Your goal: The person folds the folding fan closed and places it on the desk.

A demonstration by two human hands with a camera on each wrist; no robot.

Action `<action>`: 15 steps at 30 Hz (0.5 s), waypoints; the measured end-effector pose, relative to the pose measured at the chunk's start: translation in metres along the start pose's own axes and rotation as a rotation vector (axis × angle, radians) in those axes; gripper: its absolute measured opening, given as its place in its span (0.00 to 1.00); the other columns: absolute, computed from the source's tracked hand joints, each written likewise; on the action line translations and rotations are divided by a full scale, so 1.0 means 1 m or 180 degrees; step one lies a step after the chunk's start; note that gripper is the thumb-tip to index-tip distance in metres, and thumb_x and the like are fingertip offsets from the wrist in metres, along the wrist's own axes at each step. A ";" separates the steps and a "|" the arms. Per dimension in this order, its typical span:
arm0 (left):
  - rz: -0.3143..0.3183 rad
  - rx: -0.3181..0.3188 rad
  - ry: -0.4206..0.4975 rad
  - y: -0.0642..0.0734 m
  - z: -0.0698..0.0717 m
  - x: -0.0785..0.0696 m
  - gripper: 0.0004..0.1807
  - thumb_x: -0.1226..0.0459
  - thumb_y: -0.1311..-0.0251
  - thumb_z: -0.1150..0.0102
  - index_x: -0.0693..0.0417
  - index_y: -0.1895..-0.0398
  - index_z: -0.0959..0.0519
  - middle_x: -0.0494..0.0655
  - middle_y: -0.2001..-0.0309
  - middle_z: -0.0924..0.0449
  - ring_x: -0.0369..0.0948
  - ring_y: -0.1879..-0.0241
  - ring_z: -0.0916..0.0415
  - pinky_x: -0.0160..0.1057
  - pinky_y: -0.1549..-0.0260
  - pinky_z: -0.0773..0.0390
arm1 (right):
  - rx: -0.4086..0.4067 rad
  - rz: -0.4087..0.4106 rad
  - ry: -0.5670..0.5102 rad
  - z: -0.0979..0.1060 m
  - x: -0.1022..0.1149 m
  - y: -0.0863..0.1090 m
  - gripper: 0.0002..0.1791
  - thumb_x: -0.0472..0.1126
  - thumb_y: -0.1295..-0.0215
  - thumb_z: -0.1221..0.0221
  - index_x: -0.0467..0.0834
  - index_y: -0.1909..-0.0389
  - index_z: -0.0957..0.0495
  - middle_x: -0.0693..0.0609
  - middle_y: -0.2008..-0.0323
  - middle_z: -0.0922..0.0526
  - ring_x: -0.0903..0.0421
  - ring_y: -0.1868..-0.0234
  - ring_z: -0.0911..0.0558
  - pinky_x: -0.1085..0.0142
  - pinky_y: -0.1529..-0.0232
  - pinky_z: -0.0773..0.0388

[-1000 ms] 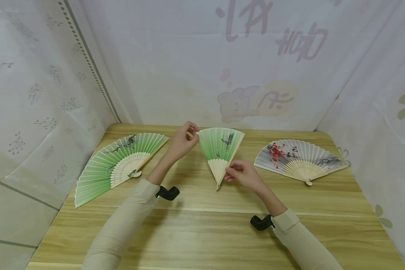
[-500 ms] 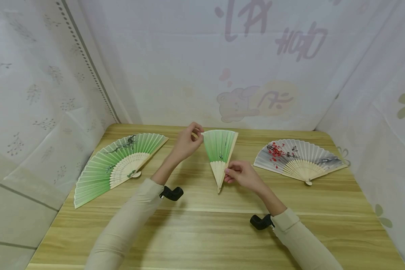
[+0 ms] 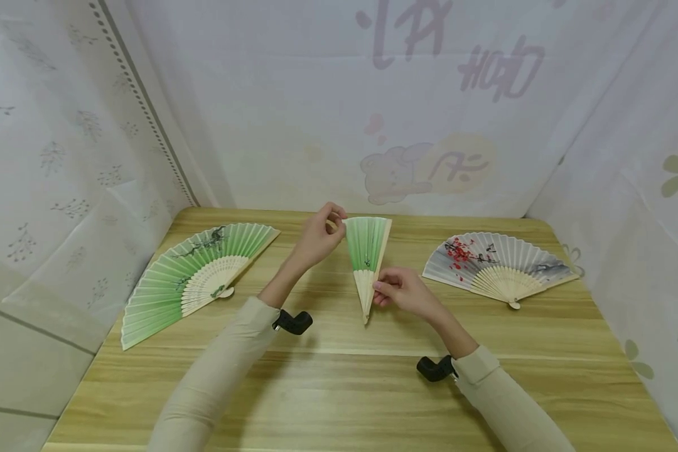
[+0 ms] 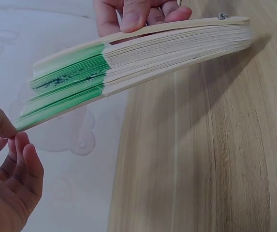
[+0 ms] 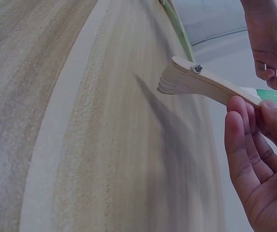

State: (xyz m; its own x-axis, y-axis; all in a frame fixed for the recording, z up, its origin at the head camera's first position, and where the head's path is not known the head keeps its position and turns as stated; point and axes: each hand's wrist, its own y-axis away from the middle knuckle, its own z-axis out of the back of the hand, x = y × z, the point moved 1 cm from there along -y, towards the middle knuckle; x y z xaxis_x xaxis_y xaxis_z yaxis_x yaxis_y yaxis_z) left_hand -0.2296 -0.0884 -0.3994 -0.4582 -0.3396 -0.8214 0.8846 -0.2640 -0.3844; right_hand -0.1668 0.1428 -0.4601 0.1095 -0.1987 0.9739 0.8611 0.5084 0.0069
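A green folding fan [image 3: 367,251], partly folded to a narrow wedge, is held above the middle of the table. My left hand [image 3: 321,235] pinches its upper left corner between thumb and fingertips. On the other side, my right hand [image 3: 405,290] grips the wooden outer rib, thumb against it. The left wrist view shows the pleats of the folding fan [image 4: 75,72] stacked close between two pale end ribs. A small metal rivet [image 5: 197,68] joins the ribs at the pivot end, seen in the right wrist view.
Spread on the wooden table [image 3: 339,389] at the left lies a second green folding fan [image 3: 164,295] with a dark branch print. At the right lies a spread grey folding fan [image 3: 463,260] with red blossoms. Patterned cloth walls [image 3: 271,113] surround the table's back and sides.
The held green fan has narrowed from a wider spread to a slim wedge. My left hand has moved right toward the right hand, which stays nearly in place.
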 end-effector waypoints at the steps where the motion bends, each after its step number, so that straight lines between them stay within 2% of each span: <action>1: 0.0009 -0.0005 -0.0001 0.000 -0.001 0.000 0.07 0.75 0.33 0.48 0.62 0.55 0.25 0.53 0.64 0.24 0.44 0.76 0.29 0.37 0.76 0.27 | 0.0007 0.0005 0.0002 0.000 0.001 0.000 0.07 0.28 0.26 0.43 0.28 0.63 0.21 0.40 0.70 0.15 0.45 0.67 0.15 0.52 0.64 0.14; 9: 0.0109 -0.0040 0.0048 -0.002 -0.007 -0.005 0.07 0.74 0.33 0.48 0.62 0.54 0.25 0.53 0.64 0.24 0.46 0.70 0.23 0.39 0.70 0.22 | 0.0099 0.0078 0.0087 -0.001 0.004 -0.002 0.07 0.29 0.25 0.44 0.29 0.63 0.21 0.41 0.71 0.15 0.46 0.68 0.15 0.47 0.64 0.15; 15: 0.0208 -0.0012 0.0157 -0.001 -0.009 -0.006 0.07 0.74 0.30 0.49 0.61 0.52 0.25 0.53 0.64 0.24 0.46 0.72 0.20 0.37 0.76 0.23 | 0.0170 0.0124 0.0112 -0.001 0.006 -0.001 0.07 0.29 0.25 0.44 0.30 0.64 0.20 0.42 0.71 0.15 0.46 0.69 0.15 0.45 0.64 0.16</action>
State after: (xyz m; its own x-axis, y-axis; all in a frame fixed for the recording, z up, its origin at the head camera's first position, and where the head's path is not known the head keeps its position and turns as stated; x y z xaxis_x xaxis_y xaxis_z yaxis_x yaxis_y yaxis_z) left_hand -0.2268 -0.0780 -0.3982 -0.3947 -0.3110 -0.8646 0.9129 -0.2391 -0.3308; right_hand -0.1665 0.1399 -0.4543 0.1604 -0.2067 0.9652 0.8282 0.5602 -0.0177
